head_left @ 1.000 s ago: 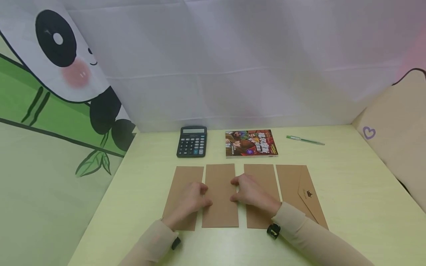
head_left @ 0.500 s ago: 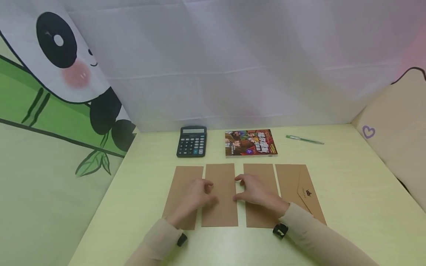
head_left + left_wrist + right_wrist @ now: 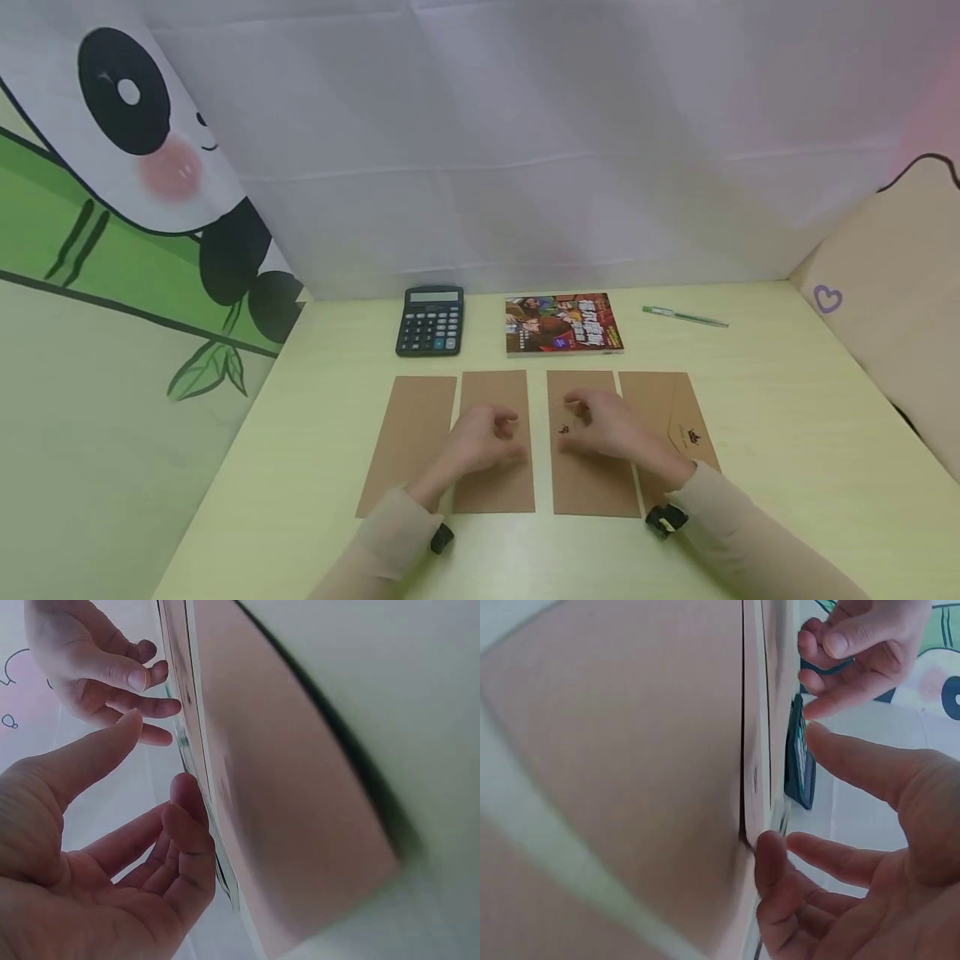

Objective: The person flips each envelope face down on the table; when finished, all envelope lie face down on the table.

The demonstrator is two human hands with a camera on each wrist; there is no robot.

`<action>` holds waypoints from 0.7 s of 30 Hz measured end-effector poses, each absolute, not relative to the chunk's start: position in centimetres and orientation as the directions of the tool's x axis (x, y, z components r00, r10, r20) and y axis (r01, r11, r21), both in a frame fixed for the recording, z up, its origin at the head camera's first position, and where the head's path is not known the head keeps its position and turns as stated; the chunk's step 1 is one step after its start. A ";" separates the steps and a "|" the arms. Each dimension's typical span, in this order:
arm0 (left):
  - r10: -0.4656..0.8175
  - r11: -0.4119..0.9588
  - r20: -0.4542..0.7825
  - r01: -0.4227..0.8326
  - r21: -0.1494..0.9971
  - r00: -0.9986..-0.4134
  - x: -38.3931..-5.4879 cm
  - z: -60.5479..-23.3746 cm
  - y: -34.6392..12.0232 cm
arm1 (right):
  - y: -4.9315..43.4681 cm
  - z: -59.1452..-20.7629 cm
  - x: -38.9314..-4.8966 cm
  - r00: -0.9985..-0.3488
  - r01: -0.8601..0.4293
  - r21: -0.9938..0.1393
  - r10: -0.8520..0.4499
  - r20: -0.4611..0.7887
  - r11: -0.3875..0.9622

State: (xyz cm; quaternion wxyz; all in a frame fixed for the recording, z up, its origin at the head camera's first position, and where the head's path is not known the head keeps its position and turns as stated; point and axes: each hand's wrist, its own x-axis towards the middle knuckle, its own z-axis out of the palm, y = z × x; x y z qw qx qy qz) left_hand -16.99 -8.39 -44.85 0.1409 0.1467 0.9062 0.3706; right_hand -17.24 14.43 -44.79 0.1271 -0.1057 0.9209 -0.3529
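Four flat brown paper envelopes lie upright side by side on the table. My left hand hovers over the second envelope from the left, its fingers loosely bent and holding nothing. Over the third envelope is my right hand, thumb and fingers spread apart with nothing between them; a small dark crown print shows beside its fingertips. The rightmost envelope has a flap and a crown print, and the right forearm partly covers it. The leftmost envelope is plain, its lower right part behind the left wrist.
Behind the envelopes lie a black calculator, a colourful comic-style book and a green pen on the pale table. White cloth hangs along the back; printed panels stand at both sides.
Both hands have moved to the right: the left from the first envelope onto the second, the right away from the second envelope's edge onto the third. The envelopes stay about where they were.
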 end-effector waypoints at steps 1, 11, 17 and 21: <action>0.377 0.678 -0.147 0.163 0.717 -0.915 -17.0 -44.8 -8.1 | 14.7 -44.7 -17.2 -0.946 -0.104 -0.671 -0.280 -0.160 0.734; 0.433 0.727 -0.182 0.222 0.649 -0.883 -17.0 -44.1 -6.0 | 16.8 -44.1 -16.9 -0.956 -0.082 -0.585 -0.229 -0.182 0.807; 0.444 0.744 -0.214 0.226 0.628 -0.870 -16.7 -44.1 -5.4 | 17.5 -43.9 -16.5 -0.959 -0.068 -0.568 -0.210 -0.189 0.820; 0.446 0.750 -0.229 0.222 0.623 -0.865 -16.6 -44.0 -5.2 | 17.8 -43.9 -16.1 -0.963 -0.061 -0.573 -0.199 -0.182 0.817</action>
